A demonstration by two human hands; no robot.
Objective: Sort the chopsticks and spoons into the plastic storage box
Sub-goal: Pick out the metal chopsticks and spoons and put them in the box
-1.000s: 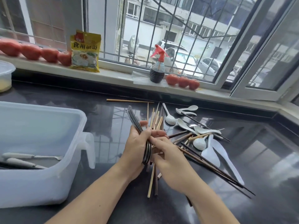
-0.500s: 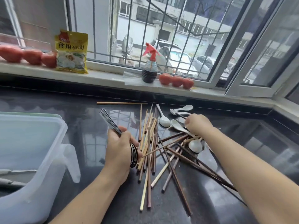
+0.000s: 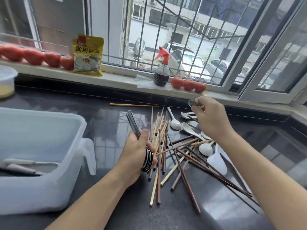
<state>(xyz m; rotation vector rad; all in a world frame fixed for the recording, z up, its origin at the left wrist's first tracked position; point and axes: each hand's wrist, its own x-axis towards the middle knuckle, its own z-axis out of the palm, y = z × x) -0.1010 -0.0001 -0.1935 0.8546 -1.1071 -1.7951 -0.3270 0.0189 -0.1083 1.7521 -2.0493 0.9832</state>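
Head view: looking down at a dark, shiny counter (image 3: 103, 123) under a barred window.
Left hand (image 3: 135, 152): fingers wrapped tight around a stack of metal spoons (image 3: 148, 159), bowls nested together at the bottom of the fist, thin handles fanning up and away to the left. It sits low, right beside the chopstick pile.
Right hand (image 3: 210, 117): lifted above the counter near the window sill, fingertips pinching a small metal spoon (image 3: 192, 102). It's blurry, so I can't tell much about the grip beyond that.
Chopsticks (image 3: 163, 146): messy heap of wooden ones, light and dark, mostly between the two hands and spilling toward the lower right. One light stick lies alone, crosswise, at the far edge.
White spoons (image 3: 204, 148): several ceramic ones scattered to the right of the chopsticks, some touching or under them.
Plastic storage box (image 3: 71, 165): big translucent tub on the left, well apart from the pile, with a few pale-handled utensils already lying inside.
Sill stuff: yellow packet (image 3: 88, 54), spray bottle (image 3: 162, 72) with a red trigger, rows of tomatoes (image 3: 188, 83).
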